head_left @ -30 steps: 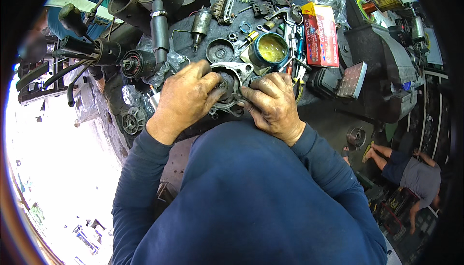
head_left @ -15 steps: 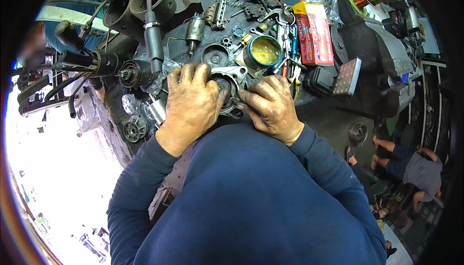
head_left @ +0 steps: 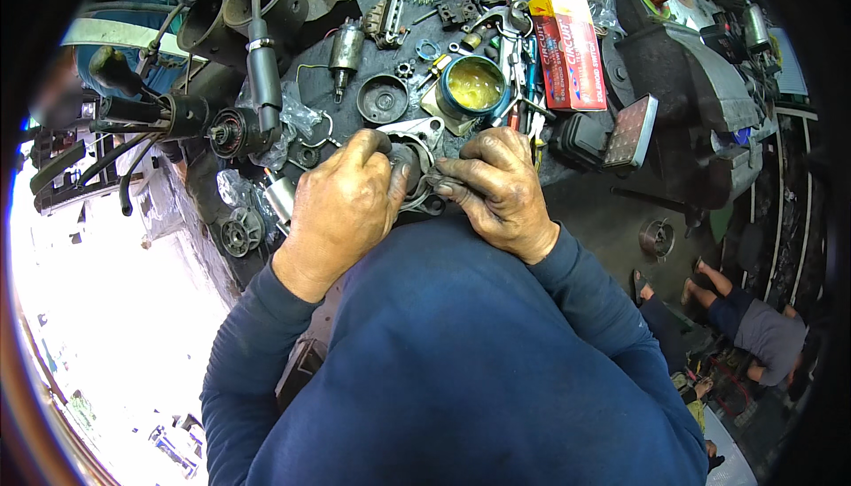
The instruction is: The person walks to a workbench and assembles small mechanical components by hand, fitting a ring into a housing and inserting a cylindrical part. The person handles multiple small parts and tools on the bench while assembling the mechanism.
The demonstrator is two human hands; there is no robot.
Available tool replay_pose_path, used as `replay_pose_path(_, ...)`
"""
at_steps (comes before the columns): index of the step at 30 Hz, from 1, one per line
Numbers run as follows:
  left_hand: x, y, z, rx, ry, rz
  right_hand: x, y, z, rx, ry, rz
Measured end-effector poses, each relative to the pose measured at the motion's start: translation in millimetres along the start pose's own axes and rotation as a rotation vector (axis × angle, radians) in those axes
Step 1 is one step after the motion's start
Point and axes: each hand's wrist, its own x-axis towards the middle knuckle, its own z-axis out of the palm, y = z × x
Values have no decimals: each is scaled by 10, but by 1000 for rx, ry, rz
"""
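Observation:
A grey cast-metal housing [head_left: 427, 131] with a lobed flange lies on the bench close to my body, partly hidden by both hands. My left hand [head_left: 341, 202] grips its left side, fingers curled and thumb reaching into the round opening. On the other side, my right hand [head_left: 496, 186] is closed in a pinch at the rim; whether a small part sits between those fingertips cannot be made out. Just beyond the housing are a round dark metal cap [head_left: 383, 99] and an open tin of yellowish grease [head_left: 475, 85].
A small motor armature [head_left: 346, 50], wrenches [head_left: 511, 52] and a red-and-white box [head_left: 572, 52] lie farther back. Large metal cylinders [head_left: 266, 7] stand at the left. A dark case [head_left: 581, 140] sits at the right. Another person [head_left: 767, 331] is at the lower right.
My left fingers, earlier stretched over the housing's far side, have curled in and drawn back toward me. The right hand stays at the rim, its fingers slightly more bunched.

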Motion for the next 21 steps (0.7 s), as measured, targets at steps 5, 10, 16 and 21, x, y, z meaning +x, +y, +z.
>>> replay_pose_path(5,4,-49,1,-9,18,21,-48,48,33,-7,-35,5)
replay_pose_path(10,30,-66,-3,94,43,75,-8,1,13,-2,-41,42)
replay_pose_path(16,10,-80,-22,207,22,106,-47,-118,-3,31,-72,162)
replay_pose_path(21,22,-82,35,145,58,98,-101,-50,101,145,22,188)
